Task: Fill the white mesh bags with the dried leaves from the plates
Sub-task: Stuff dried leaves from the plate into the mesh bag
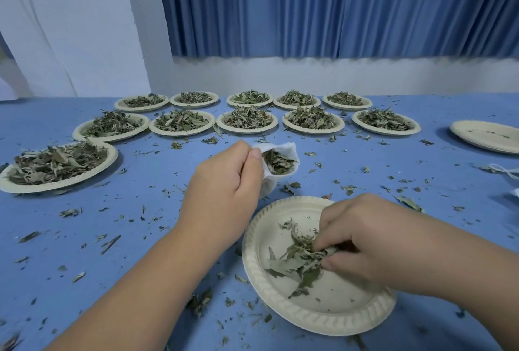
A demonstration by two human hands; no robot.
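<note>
My left hand (pixel 224 182) holds a white mesh bag (pixel 280 151) by its rim, mouth open and facing me, with dried leaves inside. Just below it lies a cream paper plate (pixel 280 314) on the blue table, holding a small heap of dried leaves (pixel 297 260). My right hand (pixel 362 241) rests on that plate, fingers pinched around a clump of the leaves.
Several leaf-filled plates stand in two rows at the back (pixel 247 120), and one more at the left (pixel 56 165). A stack of empty plates (pixel 488 137) sits at the right, with white strings (pixel 505 171) near the edge. Leaf crumbs litter the cloth.
</note>
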